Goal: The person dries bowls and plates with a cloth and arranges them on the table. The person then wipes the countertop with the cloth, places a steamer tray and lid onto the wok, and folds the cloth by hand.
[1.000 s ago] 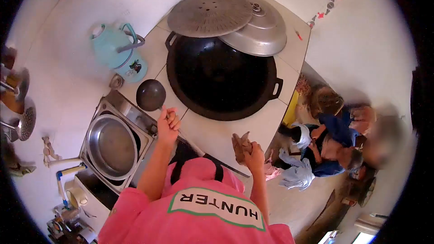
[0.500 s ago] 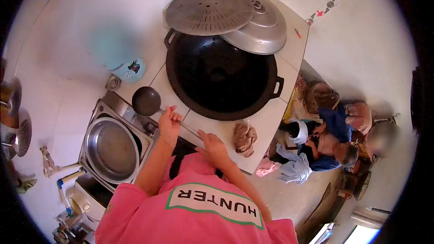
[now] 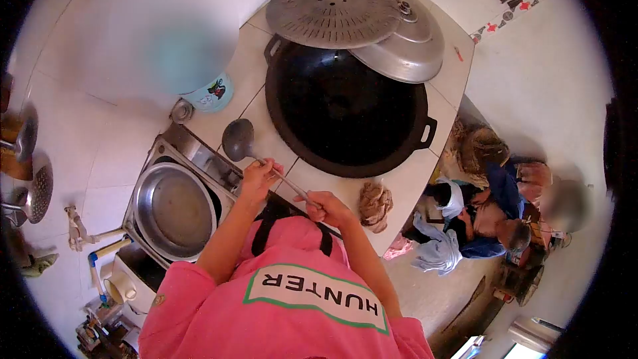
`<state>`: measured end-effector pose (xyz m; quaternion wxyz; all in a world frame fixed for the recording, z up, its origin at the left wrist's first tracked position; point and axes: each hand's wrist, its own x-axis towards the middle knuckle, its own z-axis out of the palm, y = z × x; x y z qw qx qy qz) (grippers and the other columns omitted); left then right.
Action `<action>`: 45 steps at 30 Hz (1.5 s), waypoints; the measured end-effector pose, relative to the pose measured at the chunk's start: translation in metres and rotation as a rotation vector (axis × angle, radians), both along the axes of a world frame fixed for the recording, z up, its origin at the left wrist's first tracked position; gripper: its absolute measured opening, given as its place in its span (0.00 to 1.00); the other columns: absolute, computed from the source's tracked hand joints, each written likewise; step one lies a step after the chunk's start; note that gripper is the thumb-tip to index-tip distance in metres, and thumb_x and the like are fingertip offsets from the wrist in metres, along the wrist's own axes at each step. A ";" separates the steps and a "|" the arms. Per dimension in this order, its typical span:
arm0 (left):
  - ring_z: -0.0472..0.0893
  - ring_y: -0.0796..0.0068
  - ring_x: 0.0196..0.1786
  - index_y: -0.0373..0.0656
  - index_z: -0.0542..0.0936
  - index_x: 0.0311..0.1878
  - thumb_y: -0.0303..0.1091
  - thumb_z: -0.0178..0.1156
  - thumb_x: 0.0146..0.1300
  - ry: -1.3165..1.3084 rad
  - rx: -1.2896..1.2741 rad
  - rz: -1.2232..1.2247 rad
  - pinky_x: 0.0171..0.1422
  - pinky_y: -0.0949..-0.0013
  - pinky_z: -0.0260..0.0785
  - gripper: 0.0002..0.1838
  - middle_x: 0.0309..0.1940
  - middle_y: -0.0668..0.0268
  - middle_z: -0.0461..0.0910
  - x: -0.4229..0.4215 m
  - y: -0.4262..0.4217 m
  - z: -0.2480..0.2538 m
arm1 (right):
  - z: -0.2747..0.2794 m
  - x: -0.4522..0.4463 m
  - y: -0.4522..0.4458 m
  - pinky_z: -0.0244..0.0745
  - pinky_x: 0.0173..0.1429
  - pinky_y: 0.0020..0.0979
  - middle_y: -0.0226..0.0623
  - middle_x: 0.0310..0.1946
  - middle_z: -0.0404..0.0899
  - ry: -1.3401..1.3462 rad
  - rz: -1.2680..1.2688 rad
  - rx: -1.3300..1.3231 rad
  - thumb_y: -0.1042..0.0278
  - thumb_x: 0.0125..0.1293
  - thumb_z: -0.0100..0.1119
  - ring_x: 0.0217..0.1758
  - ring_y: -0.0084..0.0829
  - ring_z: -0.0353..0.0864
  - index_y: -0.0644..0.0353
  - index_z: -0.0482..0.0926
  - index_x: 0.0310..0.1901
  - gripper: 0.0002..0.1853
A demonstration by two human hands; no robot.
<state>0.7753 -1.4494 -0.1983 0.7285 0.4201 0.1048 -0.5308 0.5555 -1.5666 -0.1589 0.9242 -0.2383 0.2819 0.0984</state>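
A metal ladle (image 3: 238,138) lies slantwise in front of me, its rounded bowl at the upper left. My left hand (image 3: 260,174) is closed on the handle just below the bowl. Farther down, my right hand (image 3: 327,207) pinches the handle's end. Beyond the ladle sits a large black wok (image 3: 345,110) set into the tiled counter, its inside dark. A crumpled brown cloth (image 3: 376,206) lies on the tiles to the right of my right hand. Left of my left forearm is a round metal basin (image 3: 174,211) in the sink (image 3: 141,234).
A perforated metal disc (image 3: 332,10) and a domed lid (image 3: 415,50) overlap the wok's far rim. A light-blue bucket (image 3: 214,95) stands at the counter's back left. Utensils such as a skimmer (image 3: 41,193) hang at far left. Another person (image 3: 488,213) is low down at right among clothes.
The ladle's bowl has turned and now shows narrower and paler. My right hand has closed more tightly round the handle's end. The whole view has shifted slightly.
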 end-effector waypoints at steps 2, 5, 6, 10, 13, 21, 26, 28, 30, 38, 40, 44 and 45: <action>0.81 0.56 0.46 0.33 0.75 0.45 0.28 0.64 0.64 0.010 -0.019 0.017 0.56 0.53 0.75 0.12 0.36 0.56 0.80 0.004 -0.001 -0.023 | -0.006 0.006 0.000 0.48 0.19 0.20 0.24 0.21 0.66 0.022 -0.020 0.042 0.55 0.75 0.49 0.17 0.15 0.53 0.67 0.78 0.52 0.21; 0.81 0.56 0.45 0.32 0.74 0.43 0.30 0.65 0.63 -0.019 -0.046 0.007 0.56 0.52 0.76 0.13 0.36 0.56 0.80 0.010 -0.004 -0.048 | -0.018 0.012 0.000 0.50 0.20 0.20 0.26 0.22 0.68 0.068 -0.042 0.014 0.55 0.74 0.50 0.17 0.15 0.56 0.66 0.78 0.52 0.20; 0.81 0.56 0.45 0.32 0.74 0.43 0.31 0.66 0.63 -0.037 -0.055 -0.003 0.56 0.51 0.76 0.14 0.36 0.56 0.80 0.014 -0.004 -0.052 | -0.020 0.014 0.001 0.51 0.20 0.20 0.27 0.22 0.69 0.083 -0.048 -0.010 0.55 0.74 0.50 0.18 0.15 0.57 0.66 0.78 0.51 0.20; 0.82 0.58 0.39 0.33 0.74 0.39 0.31 0.66 0.62 -0.124 0.230 -0.058 0.43 0.56 0.80 0.12 0.33 0.56 0.79 0.021 -0.009 -0.045 | -0.031 0.016 0.009 0.65 0.24 0.26 0.32 0.23 0.74 0.400 -0.099 -0.594 0.56 0.70 0.55 0.19 0.23 0.67 0.66 0.78 0.51 0.19; 0.83 0.61 0.31 0.34 0.74 0.34 0.31 0.64 0.62 -0.263 0.483 -0.099 0.31 0.61 0.80 0.11 0.31 0.53 0.80 0.021 -0.017 -0.037 | -0.069 0.007 0.016 0.73 0.29 0.32 0.40 0.26 0.77 0.489 -0.072 -1.031 0.63 0.65 0.61 0.25 0.32 0.76 0.65 0.78 0.47 0.15; 0.81 0.62 0.18 0.31 0.78 0.22 0.36 0.65 0.61 -0.468 0.572 -0.411 0.21 0.63 0.76 0.18 0.19 0.53 0.80 0.036 -0.024 -0.018 | -0.065 0.014 0.019 0.75 0.45 0.53 0.59 0.45 0.73 0.668 0.179 -1.585 0.74 0.57 0.61 0.43 0.61 0.77 0.60 0.73 0.48 0.16; 0.78 0.68 0.15 0.33 0.79 0.22 0.43 0.63 0.64 -0.339 0.577 -0.831 0.16 0.64 0.70 0.22 0.16 0.56 0.78 0.059 -0.026 -0.026 | -0.060 0.017 0.006 0.75 0.44 0.54 0.57 0.49 0.70 0.694 0.271 -1.552 0.73 0.58 0.60 0.44 0.62 0.77 0.58 0.73 0.46 0.14; 0.76 0.70 0.14 0.34 0.79 0.22 0.45 0.63 0.65 -0.348 0.519 -0.946 0.17 0.65 0.69 0.22 0.16 0.57 0.78 0.066 -0.046 -0.004 | -0.060 0.012 0.001 0.75 0.45 0.54 0.56 0.46 0.72 0.673 0.289 -1.523 0.73 0.57 0.61 0.45 0.61 0.76 0.60 0.74 0.45 0.13; 0.75 0.71 0.13 0.35 0.80 0.23 0.46 0.63 0.65 -0.373 0.381 -0.906 0.18 0.66 0.69 0.22 0.15 0.59 0.78 0.072 -0.075 0.031 | -0.061 0.003 -0.011 0.76 0.43 0.51 0.53 0.42 0.75 0.574 0.355 -1.519 0.72 0.58 0.62 0.44 0.58 0.78 0.62 0.75 0.42 0.11; 0.78 0.62 0.56 0.34 0.66 0.65 0.42 0.61 0.69 -0.109 -0.096 -0.097 0.64 0.58 0.70 0.29 0.53 0.54 0.77 0.102 -0.268 0.058 | 0.060 0.044 -0.233 0.75 0.29 0.28 0.36 0.24 0.79 0.445 -0.140 -1.138 0.70 0.69 0.57 0.21 0.24 0.79 0.67 0.79 0.36 0.08; 0.71 0.55 0.66 0.36 0.58 0.72 0.42 0.59 0.70 0.106 -0.242 0.034 0.73 0.52 0.62 0.34 0.59 0.52 0.74 0.121 -0.305 0.024 | 0.067 0.068 -0.315 0.75 0.29 0.29 0.38 0.25 0.80 0.454 -0.382 -1.190 0.69 0.69 0.56 0.21 0.25 0.79 0.68 0.78 0.40 0.09; 0.69 0.62 0.68 0.38 0.67 0.67 0.32 0.64 0.65 0.243 -0.308 0.242 0.73 0.57 0.62 0.29 0.66 0.60 0.70 0.134 -0.354 0.012 | 0.063 0.114 -0.470 0.75 0.31 0.32 0.42 0.25 0.80 0.509 -0.550 -1.573 0.66 0.70 0.56 0.23 0.30 0.81 0.65 0.78 0.44 0.11; 0.69 0.62 0.68 0.39 0.67 0.67 0.30 0.64 0.64 0.209 -0.313 0.236 0.73 0.56 0.62 0.29 0.66 0.61 0.70 0.137 -0.359 0.005 | 0.054 0.122 -0.505 0.75 0.32 0.35 0.45 0.26 0.81 0.510 -0.554 -1.697 0.67 0.68 0.56 0.23 0.34 0.82 0.62 0.77 0.48 0.11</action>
